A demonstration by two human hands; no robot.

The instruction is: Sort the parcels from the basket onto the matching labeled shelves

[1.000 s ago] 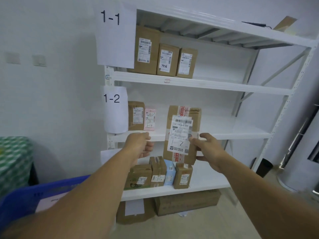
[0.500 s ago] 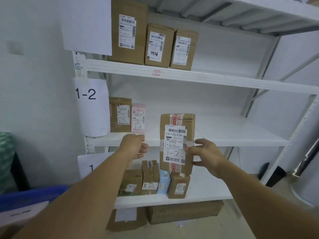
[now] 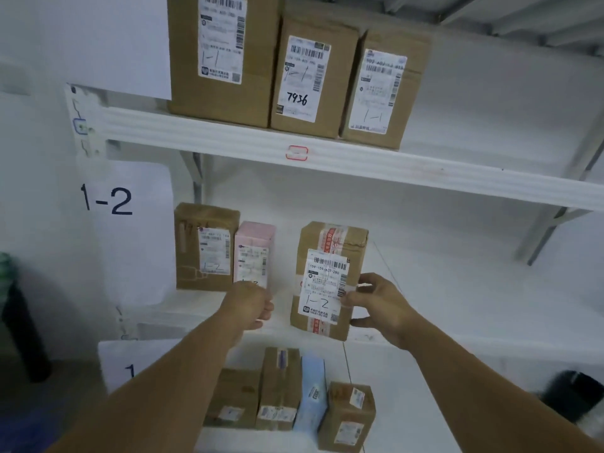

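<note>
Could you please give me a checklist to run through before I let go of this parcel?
1. Label matches shelf: ok; the parcel reads 1-2, as does the sign.
2. Grip: ok; the right hand holds the parcel's right edge.
3. Room on the shelf: ok; bare space beside the pink box.
4. Parcel resting on the shelf: cannot tell.
5. Left hand free: cannot tell; fingers curled, palm hidden.

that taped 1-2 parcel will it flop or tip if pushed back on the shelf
Probably stiff: the taped cardboard parcel keeps square edges though the right hand pinches one side. Likely light, as that pinch alone seems to carry it. Standing tall and narrow, it might tip under a high push.
</note>
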